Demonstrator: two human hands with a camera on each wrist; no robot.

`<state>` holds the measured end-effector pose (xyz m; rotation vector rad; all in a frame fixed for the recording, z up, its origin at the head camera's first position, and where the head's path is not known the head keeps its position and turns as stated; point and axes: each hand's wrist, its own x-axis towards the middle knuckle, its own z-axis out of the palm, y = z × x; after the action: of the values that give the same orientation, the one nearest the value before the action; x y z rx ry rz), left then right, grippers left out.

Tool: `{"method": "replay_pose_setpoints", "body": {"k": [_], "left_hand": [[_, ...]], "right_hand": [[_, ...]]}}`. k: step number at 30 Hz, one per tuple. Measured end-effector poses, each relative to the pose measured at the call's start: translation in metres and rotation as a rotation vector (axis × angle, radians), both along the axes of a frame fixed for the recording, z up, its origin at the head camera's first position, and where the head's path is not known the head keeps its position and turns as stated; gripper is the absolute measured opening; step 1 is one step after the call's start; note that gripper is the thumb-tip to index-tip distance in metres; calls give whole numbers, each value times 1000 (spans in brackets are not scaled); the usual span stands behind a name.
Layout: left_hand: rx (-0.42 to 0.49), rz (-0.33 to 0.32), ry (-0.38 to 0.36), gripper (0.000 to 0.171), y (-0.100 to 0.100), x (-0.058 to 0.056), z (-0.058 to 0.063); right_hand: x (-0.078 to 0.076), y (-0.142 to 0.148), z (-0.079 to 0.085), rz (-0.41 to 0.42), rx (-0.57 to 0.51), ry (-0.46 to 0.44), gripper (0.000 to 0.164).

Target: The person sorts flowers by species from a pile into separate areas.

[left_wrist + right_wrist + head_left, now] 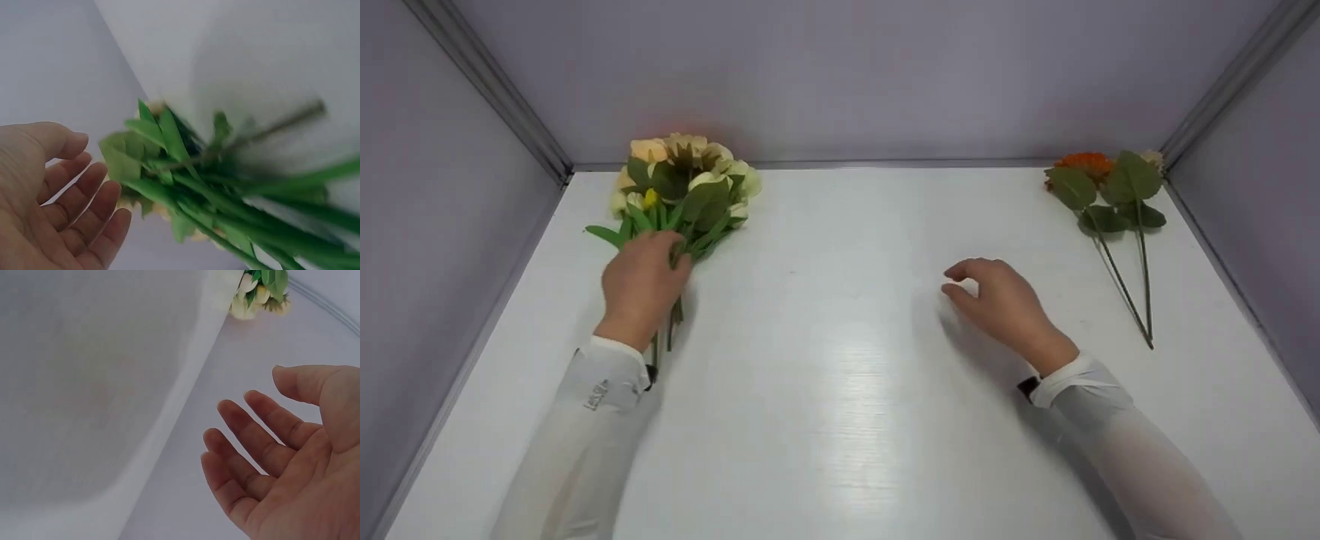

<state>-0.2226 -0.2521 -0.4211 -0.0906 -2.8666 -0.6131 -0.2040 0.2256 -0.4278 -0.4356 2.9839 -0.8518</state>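
Both your hands are loosely spread: the left hand (pixel 643 281) beside the bouquet (pixel 709 204), back left on the table (pixel 810 360), the right hand (pixel 1001 304) well apart. Only the head view shows the orange flower (pixel 1086 163).

brown stem (pixel 281 125) blurred, both sleeves (pixel 574 442) cut off at the bottom, pale flower (pixel 1153 158) mostly hidden behind a leaf (pixel 1135 178)
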Motion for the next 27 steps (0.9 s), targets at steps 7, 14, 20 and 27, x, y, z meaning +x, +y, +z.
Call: {"method": "replay_pose_setpoints", "body": {"k": [7, 14, 20, 27], "left_hand": [[27, 103, -123, 34, -42, 8, 0], [13, 106, -178, 28, -46, 1, -3], [-14, 109, -190, 20, -50, -4, -5], [-7, 118, -221, 27, -53, -4, -4]], "right_hand": [[11, -52, 0, 157, 12, 54, 30], [22, -93, 0, 282, 34, 82, 28], [26, -121, -1, 345, 75, 94, 30], [27, -145, -6, 378, 98, 44, 31]]}}
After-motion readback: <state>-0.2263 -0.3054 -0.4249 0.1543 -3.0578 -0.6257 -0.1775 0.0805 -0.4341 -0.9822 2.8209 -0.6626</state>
